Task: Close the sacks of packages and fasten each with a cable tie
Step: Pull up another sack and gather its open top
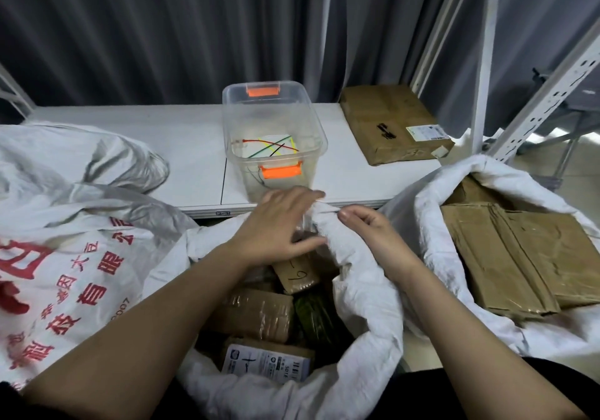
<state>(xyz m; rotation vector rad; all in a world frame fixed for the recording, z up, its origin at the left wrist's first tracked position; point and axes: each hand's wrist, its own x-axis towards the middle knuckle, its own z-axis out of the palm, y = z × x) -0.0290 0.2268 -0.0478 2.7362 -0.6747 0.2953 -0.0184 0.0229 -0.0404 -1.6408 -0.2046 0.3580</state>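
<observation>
A white woven sack (363, 306) stands open in front of me, with several brown taped packages (256, 314) inside. My left hand (279, 228) grips the far rim of this sack, thumb under the fabric. My right hand (373, 231) pinches the same rim just to the right. A clear plastic box (311, 134) with orange latches sits on the white table beyond and holds several coloured cable ties (276, 147).
A second open sack (428, 211) with flat cardboard packages (519, 257) is at the right. A white sack with red print (65, 276) lies at the left. A brown parcel (389, 124) rests on the table (146, 147). White shelf posts (483, 62) rise at the right.
</observation>
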